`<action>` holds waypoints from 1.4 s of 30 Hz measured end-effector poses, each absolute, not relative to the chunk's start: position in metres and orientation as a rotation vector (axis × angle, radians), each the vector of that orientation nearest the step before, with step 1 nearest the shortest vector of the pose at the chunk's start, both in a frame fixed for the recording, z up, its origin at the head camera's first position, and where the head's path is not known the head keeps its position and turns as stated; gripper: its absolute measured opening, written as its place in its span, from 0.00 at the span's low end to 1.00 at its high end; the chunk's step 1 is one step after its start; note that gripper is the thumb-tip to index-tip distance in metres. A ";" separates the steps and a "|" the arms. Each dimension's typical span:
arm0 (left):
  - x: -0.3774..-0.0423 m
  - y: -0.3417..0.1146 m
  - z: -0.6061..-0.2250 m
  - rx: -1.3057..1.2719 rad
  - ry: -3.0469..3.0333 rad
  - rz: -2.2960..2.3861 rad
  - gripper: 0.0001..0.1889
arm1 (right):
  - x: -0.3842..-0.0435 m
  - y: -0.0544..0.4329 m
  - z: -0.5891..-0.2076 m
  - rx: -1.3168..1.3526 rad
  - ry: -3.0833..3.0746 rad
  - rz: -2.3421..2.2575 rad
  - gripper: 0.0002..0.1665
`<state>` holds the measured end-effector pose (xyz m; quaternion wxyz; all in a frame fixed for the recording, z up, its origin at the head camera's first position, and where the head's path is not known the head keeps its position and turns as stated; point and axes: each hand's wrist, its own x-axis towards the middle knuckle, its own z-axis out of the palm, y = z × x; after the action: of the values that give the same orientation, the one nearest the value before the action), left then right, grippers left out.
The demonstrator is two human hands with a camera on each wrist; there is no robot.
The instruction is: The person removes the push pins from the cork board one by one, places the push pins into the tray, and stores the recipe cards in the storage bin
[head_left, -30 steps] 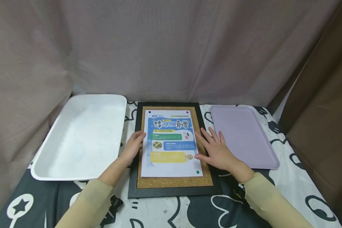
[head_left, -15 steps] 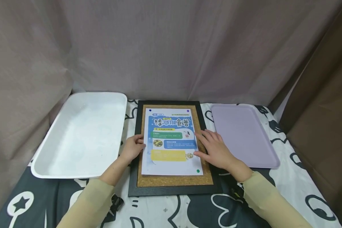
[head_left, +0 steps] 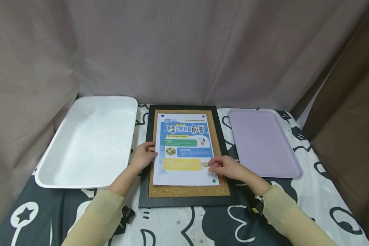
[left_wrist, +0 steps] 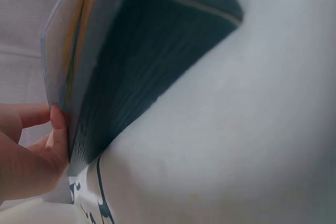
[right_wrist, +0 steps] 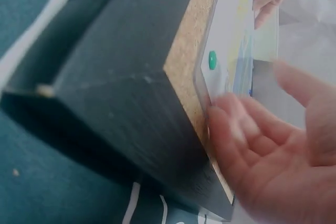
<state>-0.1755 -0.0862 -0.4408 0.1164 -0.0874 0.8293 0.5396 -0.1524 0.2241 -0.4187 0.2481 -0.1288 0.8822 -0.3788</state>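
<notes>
Has lowered the bare right hand (head_left: 226,166) and loosely curled its fingers, spread wider a moment ago, with thumb apart and nothing visibly gripped. Now reaches the lower right margin of the white paper sheet printed in blue, green and yellow (head_left: 184,150), between both hands. Keeps the bare left hand (head_left: 143,156) apparently pinching the opposite edge. Probably means going from flat steadying to finer edge work. Shows, just below the right fingertips, a round green pin (head_left: 214,181); beneath both hands, a black-framed brown corkboard (head_left: 187,193).
</notes>
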 end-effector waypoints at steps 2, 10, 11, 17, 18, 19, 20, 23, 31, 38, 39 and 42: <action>-0.176 -0.086 -0.441 -0.258 2.428 1.584 0.26 | -0.149 0.226 -0.419 -0.349 2.367 -1.008 0.17; -0.177 -0.086 -0.443 -0.280 2.437 1.553 0.26 | -0.138 0.226 -0.419 -0.375 2.403 -0.879 0.04; -0.177 -0.086 -0.443 -0.280 2.440 1.549 0.26 | -0.137 0.225 -0.420 -0.388 2.417 -0.861 0.03; -0.178 -0.085 -0.442 -0.290 2.451 1.539 0.26 | -0.137 0.220 -0.421 -0.446 2.480 -0.779 0.03; -0.178 -0.085 -0.441 -0.294 2.448 1.540 0.26 | -0.137 0.220 -0.420 -0.448 2.481 -0.772 0.03; -0.178 -0.085 -0.441 -0.297 2.446 1.539 0.26 | -0.137 0.219 -0.420 -0.450 2.481 -0.766 0.04; -0.178 -0.085 -0.442 -0.300 2.445 1.539 0.26 | -0.137 0.219 -0.420 -0.448 2.480 -0.761 0.04; -0.178 -0.085 -0.441 -0.318 2.437 1.535 0.26 | -0.137 0.218 -0.419 -0.457 2.471 -0.744 0.05; -0.178 -0.083 -0.440 -0.329 2.453 1.531 0.26 | -0.138 0.216 -0.415 -0.491 2.451 -0.664 0.08; -0.178 -0.084 -0.440 -0.325 2.456 1.529 0.26 | -0.139 0.211 -0.411 -0.511 2.462 -0.551 0.10; -0.178 -0.084 -0.441 -0.321 2.458 1.530 0.26 | -0.139 0.209 -0.410 -0.504 2.463 -0.537 0.10; -0.178 -0.084 -0.441 -0.322 2.458 1.530 0.26 | -0.139 0.206 -0.408 -0.503 2.472 -0.494 0.11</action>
<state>-0.1780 -0.0844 -0.4407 0.1138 -0.1099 0.8383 0.5217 -0.1394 0.2056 -0.4083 0.2818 -0.1878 0.9226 -0.1846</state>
